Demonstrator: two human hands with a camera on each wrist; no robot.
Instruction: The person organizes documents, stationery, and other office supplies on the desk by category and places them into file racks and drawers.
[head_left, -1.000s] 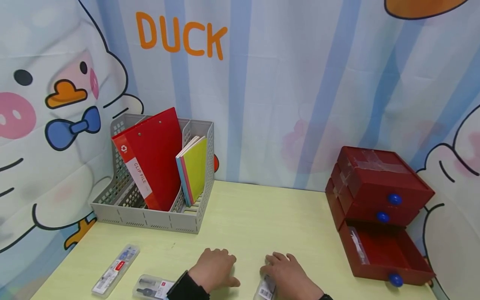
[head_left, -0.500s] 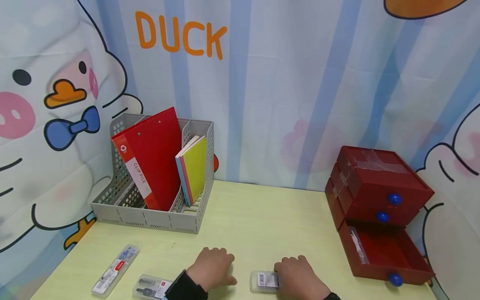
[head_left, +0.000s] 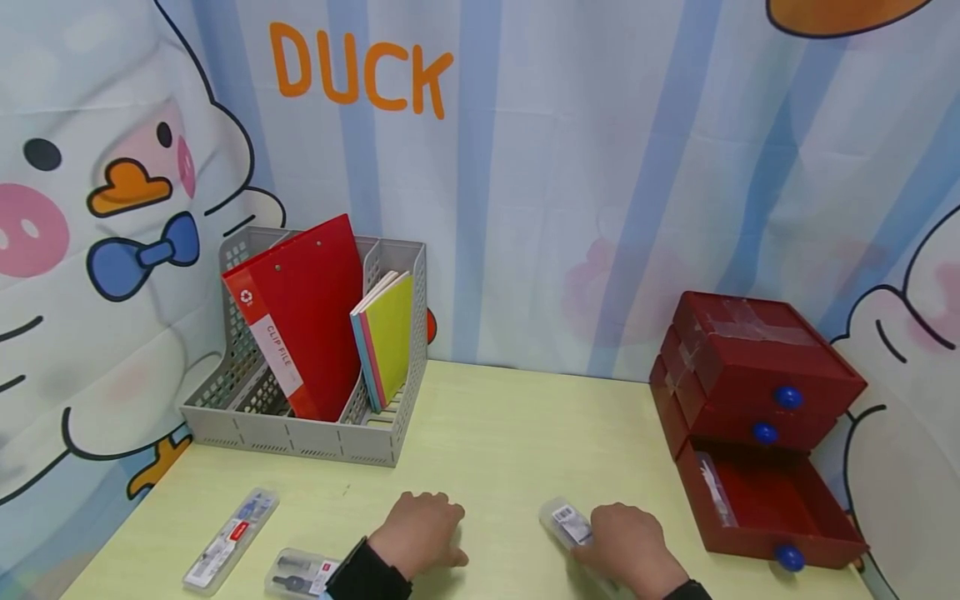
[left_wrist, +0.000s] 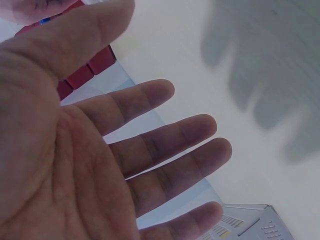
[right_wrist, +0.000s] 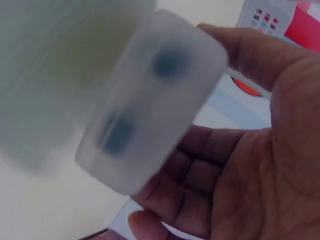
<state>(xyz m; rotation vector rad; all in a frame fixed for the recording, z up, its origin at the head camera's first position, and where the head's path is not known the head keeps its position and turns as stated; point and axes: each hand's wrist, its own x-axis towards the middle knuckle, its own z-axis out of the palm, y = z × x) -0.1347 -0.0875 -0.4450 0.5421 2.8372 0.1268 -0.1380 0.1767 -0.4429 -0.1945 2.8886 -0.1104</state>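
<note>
My right hand (head_left: pixel 632 546) grips a translucent plastic case (head_left: pixel 567 523) with a white barcode label, above the table. In the right wrist view, thumb and fingers pinch that case (right_wrist: pixel 152 102) by its sides, and two dark blue-green shapes show blurrily through the plastic. Over the table to the left hovers my left hand (head_left: pixel 420 532); its fingers are spread and the palm (left_wrist: pixel 75 150) holds nothing. Close to the left wrist lies a second clear case (head_left: pixel 300 573) with dark items inside, partly covered by the sleeve. A longer clear case (head_left: pixel 231 542) with a red-and-white label lies farther left.
A grey file rack (head_left: pixel 300 440) at the back left holds a red clip file (head_left: pixel 315 333) and several thin notebooks (head_left: pixel 390 342). On the right stands a dark red drawer unit (head_left: pixel 772 350); its bottom drawer (head_left: pixel 780 500) is pulled out with a clear packet inside.
My right hand has moved to the right with the plastic case, which has turned from upright-pointing to sideways and then slanted. The left hand has drifted slightly left.
</note>
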